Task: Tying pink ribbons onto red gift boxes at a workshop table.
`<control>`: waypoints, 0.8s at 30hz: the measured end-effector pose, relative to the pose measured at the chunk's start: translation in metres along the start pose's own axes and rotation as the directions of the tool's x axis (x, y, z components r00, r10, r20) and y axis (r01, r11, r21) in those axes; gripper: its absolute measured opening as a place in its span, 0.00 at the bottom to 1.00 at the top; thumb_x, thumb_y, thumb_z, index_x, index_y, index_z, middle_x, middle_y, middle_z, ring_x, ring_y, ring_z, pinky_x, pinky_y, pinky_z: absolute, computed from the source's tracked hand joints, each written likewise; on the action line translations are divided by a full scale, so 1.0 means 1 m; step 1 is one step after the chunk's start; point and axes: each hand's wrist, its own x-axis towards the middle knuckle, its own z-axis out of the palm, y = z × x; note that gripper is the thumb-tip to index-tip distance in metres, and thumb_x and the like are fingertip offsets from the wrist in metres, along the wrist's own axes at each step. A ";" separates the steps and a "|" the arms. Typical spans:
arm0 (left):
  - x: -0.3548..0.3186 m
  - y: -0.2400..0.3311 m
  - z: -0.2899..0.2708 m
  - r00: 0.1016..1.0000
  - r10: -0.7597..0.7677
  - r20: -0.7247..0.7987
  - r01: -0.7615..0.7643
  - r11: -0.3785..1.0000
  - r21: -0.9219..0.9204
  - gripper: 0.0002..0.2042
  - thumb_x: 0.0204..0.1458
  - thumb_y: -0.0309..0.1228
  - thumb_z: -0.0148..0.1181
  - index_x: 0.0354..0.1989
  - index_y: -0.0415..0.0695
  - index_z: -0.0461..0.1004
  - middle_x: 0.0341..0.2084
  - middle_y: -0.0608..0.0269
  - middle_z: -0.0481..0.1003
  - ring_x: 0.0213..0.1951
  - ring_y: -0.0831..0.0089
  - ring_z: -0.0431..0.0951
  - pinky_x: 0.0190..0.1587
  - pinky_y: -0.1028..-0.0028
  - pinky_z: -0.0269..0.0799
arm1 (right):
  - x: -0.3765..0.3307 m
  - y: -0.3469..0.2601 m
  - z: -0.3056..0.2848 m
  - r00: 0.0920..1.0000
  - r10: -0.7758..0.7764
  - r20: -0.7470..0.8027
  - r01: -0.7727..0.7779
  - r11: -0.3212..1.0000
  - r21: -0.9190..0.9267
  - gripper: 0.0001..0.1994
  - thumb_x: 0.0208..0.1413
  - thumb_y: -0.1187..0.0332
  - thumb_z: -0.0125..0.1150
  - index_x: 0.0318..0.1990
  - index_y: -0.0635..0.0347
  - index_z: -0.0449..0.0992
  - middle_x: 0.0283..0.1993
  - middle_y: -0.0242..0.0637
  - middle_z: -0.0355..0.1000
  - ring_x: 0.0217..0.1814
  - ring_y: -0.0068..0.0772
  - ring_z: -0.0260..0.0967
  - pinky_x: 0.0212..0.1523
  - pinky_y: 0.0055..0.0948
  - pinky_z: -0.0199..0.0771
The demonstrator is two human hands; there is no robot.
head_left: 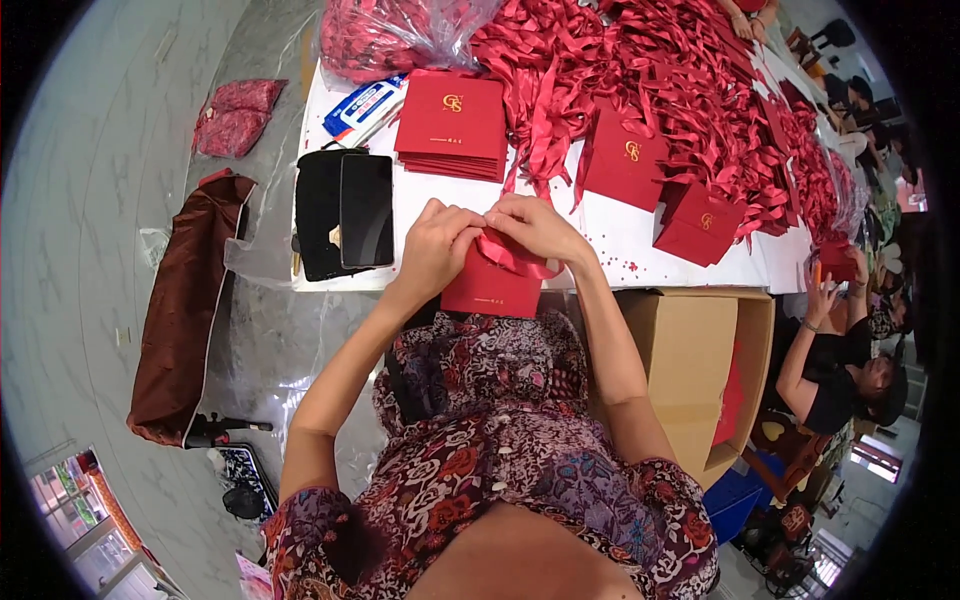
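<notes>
At the near edge of the table, a small red paper gift bag (490, 297) hangs upright below my hands, against my lap. My left hand (437, 245) has its fingers pinched together at the bag's top edge. Close beside it, my right hand (535, 228) is closed too, its fingertips almost meeting the left ones. Red satin ribbon (515, 262) loops from between my fingers across the bag's front. The fingers cover the exact spot where ribbon and bag meet.
Ahead lies a stack of red bags (452, 120), with a phone (366, 212) on a black pouch to its left. Loose ribbons (650, 110) heap across the white table (600, 245). A cardboard box (690, 360) stands at my right; a co-worker (845, 370) sits beyond it.
</notes>
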 end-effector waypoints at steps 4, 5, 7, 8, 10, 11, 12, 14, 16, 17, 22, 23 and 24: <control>-0.002 0.000 -0.001 0.995 0.090 -0.037 -0.091 0.995 -0.028 0.06 0.47 0.22 0.64 0.34 0.43 0.80 0.27 0.63 0.77 0.32 0.62 0.71 0.38 0.68 0.71 | 0.008 0.002 -0.011 0.947 0.189 0.260 -0.264 0.918 0.296 0.12 0.65 0.64 0.60 0.41 0.67 0.80 0.33 0.24 0.72 0.35 0.12 0.63 0.32 0.18 0.64; -0.002 0.000 -0.001 0.995 0.094 -0.035 -0.095 0.995 -0.029 0.06 0.47 0.22 0.64 0.34 0.43 0.80 0.27 0.63 0.77 0.32 0.62 0.71 0.38 0.68 0.71 | 0.010 0.002 -0.011 0.941 0.179 0.285 -0.267 0.914 0.305 0.12 0.64 0.64 0.60 0.41 0.67 0.80 0.33 0.24 0.72 0.34 0.12 0.64 0.31 0.18 0.64; -0.003 0.000 -0.002 0.991 0.127 -0.038 -0.128 0.991 -0.025 0.08 0.46 0.22 0.66 0.36 0.44 0.81 0.29 0.65 0.77 0.34 0.64 0.72 0.39 0.69 0.71 | 0.011 0.001 -0.011 0.936 0.170 0.307 -0.269 0.910 0.316 0.12 0.64 0.65 0.60 0.42 0.68 0.80 0.33 0.24 0.73 0.33 0.12 0.64 0.31 0.17 0.64; -0.004 0.000 -0.003 0.991 0.128 -0.037 -0.129 0.991 -0.025 0.08 0.46 0.22 0.66 0.36 0.44 0.81 0.29 0.65 0.77 0.34 0.64 0.72 0.39 0.69 0.71 | 0.012 0.001 -0.010 0.937 0.169 0.307 -0.275 0.897 0.345 0.12 0.63 0.65 0.61 0.41 0.67 0.80 0.33 0.24 0.73 0.32 0.12 0.65 0.31 0.17 0.64; -0.005 0.001 -0.005 0.995 0.101 -0.021 -0.102 0.995 -0.024 0.08 0.46 0.20 0.66 0.35 0.44 0.82 0.31 0.64 0.79 0.36 0.64 0.73 0.40 0.69 0.71 | 0.013 0.002 -0.005 0.937 0.166 0.306 -0.279 0.884 0.376 0.11 0.63 0.65 0.62 0.40 0.67 0.81 0.32 0.23 0.73 0.32 0.13 0.65 0.32 0.17 0.65; -0.005 0.001 -0.005 0.994 0.103 -0.020 -0.104 0.994 -0.025 0.08 0.46 0.20 0.66 0.35 0.44 0.82 0.31 0.64 0.79 0.36 0.64 0.73 0.40 0.69 0.71 | 0.013 0.005 0.001 0.973 0.086 0.215 -0.173 0.886 0.429 0.10 0.61 0.67 0.62 0.38 0.67 0.82 0.31 0.27 0.75 0.33 0.15 0.67 0.35 0.19 0.68; -0.004 0.000 -0.004 0.995 0.091 -0.050 -0.093 0.995 -0.044 0.08 0.46 0.20 0.66 0.35 0.44 0.82 0.31 0.63 0.79 0.36 0.64 0.74 0.40 0.69 0.71 | 0.012 0.009 0.006 0.993 0.007 0.120 -0.063 0.879 0.472 0.09 0.59 0.69 0.63 0.36 0.68 0.82 0.30 0.30 0.78 0.33 0.17 0.70 0.37 0.21 0.71; -0.003 0.001 -0.003 0.994 0.078 -0.079 -0.083 0.995 -0.061 0.08 0.46 0.19 0.66 0.35 0.43 0.82 0.31 0.63 0.79 0.36 0.64 0.74 0.40 0.69 0.71 | 0.011 0.012 0.013 0.990 0.093 0.103 -0.131 0.869 0.478 0.09 0.59 0.68 0.64 0.35 0.68 0.82 0.29 0.29 0.77 0.32 0.17 0.69 0.36 0.21 0.70; -0.001 0.002 -0.003 0.992 0.047 -0.115 -0.054 0.997 -0.059 0.07 0.45 0.19 0.66 0.34 0.43 0.81 0.31 0.62 0.79 0.36 0.63 0.74 0.40 0.69 0.71 | 0.014 0.012 0.019 0.980 0.176 0.089 -0.198 0.851 0.486 0.09 0.58 0.68 0.64 0.34 0.67 0.82 0.28 0.28 0.76 0.31 0.16 0.69 0.34 0.20 0.69; 0.001 0.002 -0.004 0.992 0.047 -0.113 -0.054 0.997 -0.059 0.07 0.45 0.19 0.66 0.34 0.43 0.81 0.31 0.62 0.79 0.36 0.63 0.74 0.40 0.69 0.71 | 0.015 0.010 0.022 0.972 0.233 0.040 -0.222 0.840 0.495 0.10 0.57 0.68 0.64 0.33 0.67 0.82 0.28 0.28 0.75 0.30 0.16 0.68 0.33 0.19 0.68; -0.004 0.003 0.000 0.998 -0.005 -0.070 0.002 0.999 -0.047 0.05 0.46 0.21 0.65 0.32 0.42 0.80 0.30 0.61 0.77 0.35 0.62 0.74 0.39 0.68 0.70 | 0.024 0.011 0.012 0.883 0.440 -0.162 -0.288 0.783 0.551 0.12 0.57 0.64 0.65 0.32 0.67 0.82 0.25 0.27 0.74 0.28 0.16 0.66 0.30 0.20 0.66; -0.005 0.000 0.001 0.998 -0.003 -0.068 -0.001 0.999 -0.047 0.05 0.46 0.21 0.65 0.32 0.42 0.80 0.30 0.61 0.77 0.35 0.62 0.74 0.39 0.68 0.70 | 0.023 0.013 0.012 0.882 0.406 -0.241 -0.259 0.843 0.472 0.12 0.57 0.63 0.65 0.33 0.66 0.83 0.25 0.30 0.75 0.28 0.18 0.68 0.31 0.22 0.67; -0.006 -0.005 0.002 0.995 -0.072 -0.064 0.070 0.997 -0.040 0.04 0.47 0.22 0.65 0.32 0.42 0.80 0.30 0.60 0.77 0.35 0.62 0.74 0.39 0.68 0.70 | 0.021 0.015 0.013 0.876 0.364 -0.315 -0.232 0.893 0.385 0.13 0.57 0.62 0.65 0.34 0.65 0.83 0.24 0.32 0.75 0.27 0.19 0.69 0.31 0.24 0.68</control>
